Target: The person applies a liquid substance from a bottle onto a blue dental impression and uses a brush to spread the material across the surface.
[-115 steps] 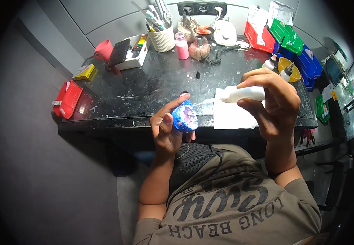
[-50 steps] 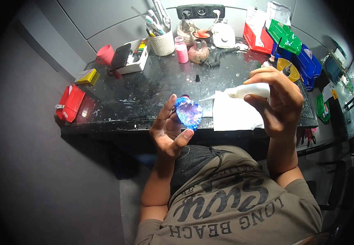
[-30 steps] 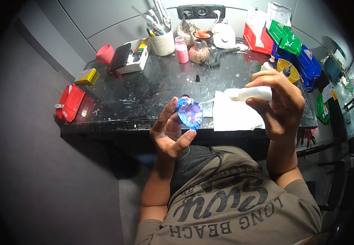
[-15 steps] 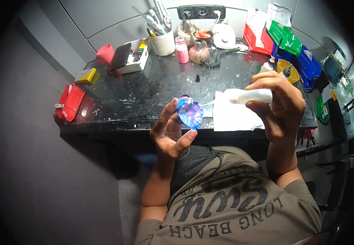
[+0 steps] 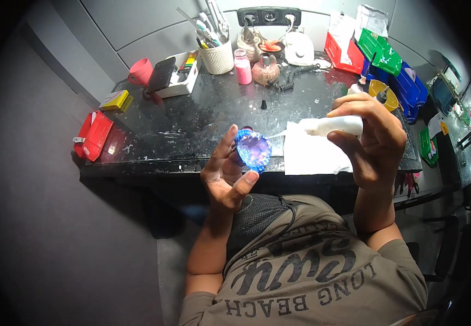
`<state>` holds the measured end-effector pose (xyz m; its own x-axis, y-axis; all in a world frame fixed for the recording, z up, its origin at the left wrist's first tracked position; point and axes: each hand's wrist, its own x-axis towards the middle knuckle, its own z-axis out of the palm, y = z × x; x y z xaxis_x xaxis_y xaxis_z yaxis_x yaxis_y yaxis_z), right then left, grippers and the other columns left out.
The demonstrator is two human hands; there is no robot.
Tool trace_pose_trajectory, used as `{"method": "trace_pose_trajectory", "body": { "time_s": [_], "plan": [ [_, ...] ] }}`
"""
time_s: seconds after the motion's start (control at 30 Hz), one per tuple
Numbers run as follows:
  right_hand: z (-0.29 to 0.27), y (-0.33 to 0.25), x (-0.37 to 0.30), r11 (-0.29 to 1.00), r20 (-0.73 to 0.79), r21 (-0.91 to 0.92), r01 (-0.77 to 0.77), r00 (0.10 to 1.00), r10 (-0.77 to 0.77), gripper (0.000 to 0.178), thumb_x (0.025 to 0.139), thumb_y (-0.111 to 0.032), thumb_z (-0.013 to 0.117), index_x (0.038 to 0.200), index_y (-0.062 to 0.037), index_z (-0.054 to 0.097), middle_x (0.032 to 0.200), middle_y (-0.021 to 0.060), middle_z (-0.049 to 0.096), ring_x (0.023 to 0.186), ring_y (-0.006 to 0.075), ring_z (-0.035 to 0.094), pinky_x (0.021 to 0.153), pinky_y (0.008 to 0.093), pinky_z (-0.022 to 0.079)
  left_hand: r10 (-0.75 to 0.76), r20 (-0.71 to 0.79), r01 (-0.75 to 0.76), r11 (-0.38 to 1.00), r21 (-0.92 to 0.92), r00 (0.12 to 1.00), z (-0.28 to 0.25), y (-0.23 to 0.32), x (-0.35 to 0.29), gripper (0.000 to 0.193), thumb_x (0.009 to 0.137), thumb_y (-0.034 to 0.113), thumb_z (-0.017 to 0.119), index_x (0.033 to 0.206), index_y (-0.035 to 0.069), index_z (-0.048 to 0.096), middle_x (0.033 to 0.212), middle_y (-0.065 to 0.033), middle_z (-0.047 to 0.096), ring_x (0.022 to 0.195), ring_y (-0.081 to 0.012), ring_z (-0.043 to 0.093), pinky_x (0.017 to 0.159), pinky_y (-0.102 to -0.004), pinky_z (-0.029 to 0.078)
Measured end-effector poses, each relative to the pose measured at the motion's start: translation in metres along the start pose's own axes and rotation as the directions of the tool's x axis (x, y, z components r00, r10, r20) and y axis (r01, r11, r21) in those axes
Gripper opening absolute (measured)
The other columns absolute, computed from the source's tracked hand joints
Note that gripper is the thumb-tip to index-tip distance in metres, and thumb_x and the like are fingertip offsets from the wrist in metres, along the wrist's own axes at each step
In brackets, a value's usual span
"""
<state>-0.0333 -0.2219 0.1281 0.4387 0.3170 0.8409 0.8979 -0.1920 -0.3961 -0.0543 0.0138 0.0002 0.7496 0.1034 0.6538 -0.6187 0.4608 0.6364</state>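
The blue-rimmed piece [image 5: 254,151], a shallow cup with a pale, glossy hollow, was held above the table's front edge, left of the white paper [image 5: 318,156], its open side turned up toward the camera. The left hand [image 5: 224,178] pinched it between the thumb at its lower rim and the fingers at its left side, the palm lying left of it and below.

From its right came the nozzle [image 5: 280,134] of a white squeeze bottle [image 5: 341,126], the tip just beside the upper right rim; whether the 2 touched could not be told. The bottle's long axis lay nearly parallel to the front edge, nozzle leftward. The right hand [image 5: 374,133] pinched the bottle between thumb and fingers near its base, so the bottle's length separated that hand from the piece, and the left was the nearer of the 2.

Farther out on the table [image 5: 181,122], 1 black cone [image 5: 263,104] stood beyond the piece, 1 pink bottle [image 5: 242,68] stood toward the back edge, and 1 red case [image 5: 98,133] sat at the front left corner.
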Motion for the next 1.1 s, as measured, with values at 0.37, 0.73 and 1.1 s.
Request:
{"method": "trace_pose_trajectory", "body": {
  "time_s": [0.37, 0.73, 1.1],
  "plan": [
    [0.008, 0.0, 0.0, 1.0, 0.016, 0.006, -0.014, 1.0, 0.014, 0.025, 0.08, -0.001, 0.083, 0.1, 0.0065, 0.068, 0.096, 0.0158, 0.069, 0.086, 0.0193, 0.069, 0.07, 0.0274, 0.055, -0.311, -0.005, 0.311, 0.95, -0.038, 0.95, -0.001, 0.01, 0.007, 0.073, 0.101, 0.047, 0.055, 0.136, -0.017, 0.053, 0.083, -0.0184, 0.068, 0.063, -0.0228, 0.068, 0.054, -0.0314, 0.055],
    [0.01, 0.001, 0.001, 1.0, 0.014, -0.011, -0.01, 1.0, 0.01, 0.024, 0.08, -0.003, 0.083, 0.098, 0.0048, 0.069, 0.093, 0.0151, 0.069, 0.082, 0.0194, 0.069, 0.068, 0.0273, 0.054, -0.328, -0.056, 0.33, 0.944, 0.025, 0.943, -0.001, 0.01, 0.006, 0.076, 0.102, 0.053, 0.049, 0.126, -0.018, 0.06, 0.07, -0.0134, 0.065, 0.05, -0.0184, 0.062, 0.044, -0.0272, 0.047],
    [0.007, 0.001, -0.001, 1.0, 0.025, 0.022, -0.01, 1.0, 0.009, 0.026, 0.081, 0.001, 0.082, 0.101, 0.0068, 0.068, 0.097, 0.0152, 0.069, 0.087, 0.0185, 0.069, 0.071, 0.0274, 0.056, -0.303, -0.023, 0.304, 0.952, 0.043, 0.953, -0.006, 0.005, 0.005, 0.077, 0.107, 0.051, 0.038, 0.123, -0.022, 0.057, 0.097, -0.0301, 0.069, 0.044, -0.0198, 0.055, 0.038, -0.031, 0.047]
  ]
}}
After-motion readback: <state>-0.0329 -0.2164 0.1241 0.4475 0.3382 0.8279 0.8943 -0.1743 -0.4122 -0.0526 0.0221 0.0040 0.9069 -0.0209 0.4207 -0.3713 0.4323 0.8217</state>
